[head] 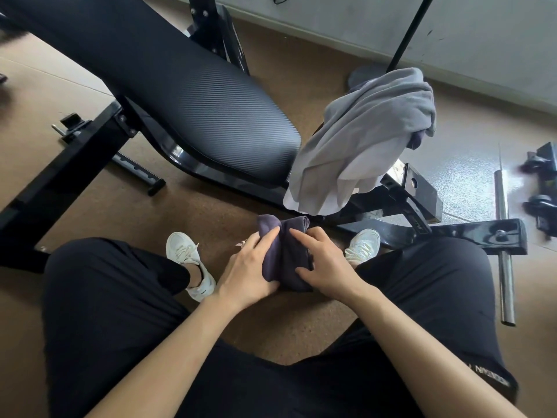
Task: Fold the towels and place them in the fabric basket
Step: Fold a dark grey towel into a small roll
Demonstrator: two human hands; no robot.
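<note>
Together, left hand (248,268), right hand (327,265) grip towel (284,254) (folded).

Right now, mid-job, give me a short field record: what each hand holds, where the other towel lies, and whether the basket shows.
left hand: grips the left side of the dark purple towel
right hand: grips the right side of the same towel
dark purple towel: bunched into a thick fold, held above the brown floor
light grey towel: unfolded, draped over the end of the black padded bench
fabric basket: not in view
steel bar: on the floor at right
</note>
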